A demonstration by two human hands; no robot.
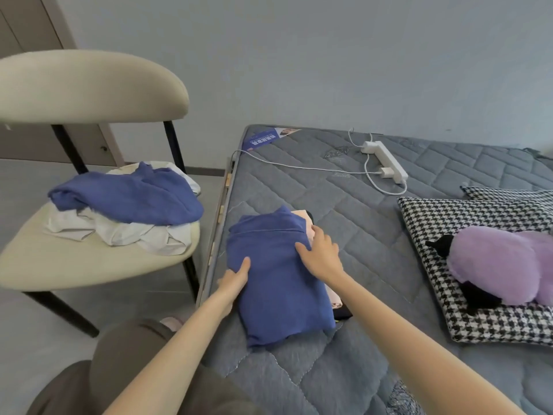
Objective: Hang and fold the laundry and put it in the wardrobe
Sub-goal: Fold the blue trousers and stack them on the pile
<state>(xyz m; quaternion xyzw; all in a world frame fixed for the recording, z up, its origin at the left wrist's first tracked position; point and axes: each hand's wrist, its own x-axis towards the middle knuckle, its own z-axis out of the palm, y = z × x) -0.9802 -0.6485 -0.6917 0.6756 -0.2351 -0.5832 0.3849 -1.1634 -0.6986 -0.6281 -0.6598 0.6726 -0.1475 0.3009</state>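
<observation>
Folded blue garment lies centre frame on the mattress, topping a small stack; pink and black edges peek out on its right. Right hand lies flat on the right edge, grip apart, fingers spread. Left hand sits at the left edge, one digit on top, rest hidden, so grip can't tell. Soft, light, limp cloth; probably slumps and unfolds if pinched at one corner. Better taken from both long sides, palms under. Left of frame: chair with unfolded laundry waiting.
</observation>
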